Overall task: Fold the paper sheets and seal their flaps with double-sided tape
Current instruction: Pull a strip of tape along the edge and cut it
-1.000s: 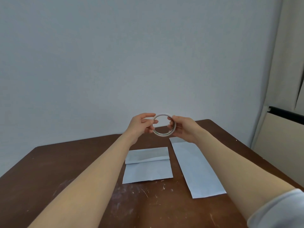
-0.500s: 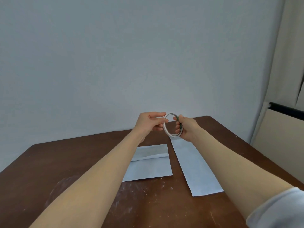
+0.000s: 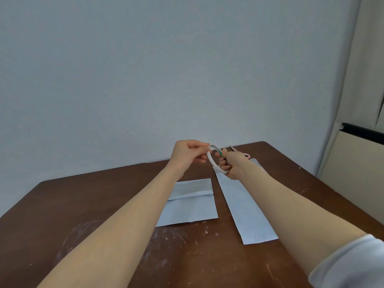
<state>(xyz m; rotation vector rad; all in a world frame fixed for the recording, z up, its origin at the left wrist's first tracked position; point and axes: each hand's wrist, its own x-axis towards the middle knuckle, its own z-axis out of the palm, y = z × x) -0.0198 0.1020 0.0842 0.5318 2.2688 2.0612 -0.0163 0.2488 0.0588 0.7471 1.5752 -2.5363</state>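
Observation:
A thin white roll of double-sided tape (image 3: 212, 162) is held up in the air above the far part of the brown table (image 3: 83, 215). My right hand (image 3: 233, 164) grips the roll through its ring, and my left hand (image 3: 190, 151) pinches its upper rim with thumb and forefinger. Below, a folded pale blue paper sheet (image 3: 191, 206) with its flap turned down lies flat in the middle. A long pale blue sheet (image 3: 245, 210) lies to its right, its far end hidden behind my right hand.
Scissors with pink handles (image 3: 243, 154) lie on the table behind my right hand, mostly hidden. A grey wall rises behind the table. A cream panel with a black top edge (image 3: 361, 133) stands at the right. The near tabletop is scratched and scuffed.
The roll has turned from facing me to nearly edge-on, and both hands have shifted slightly right and away. My left fingers now pinch the rim's top.

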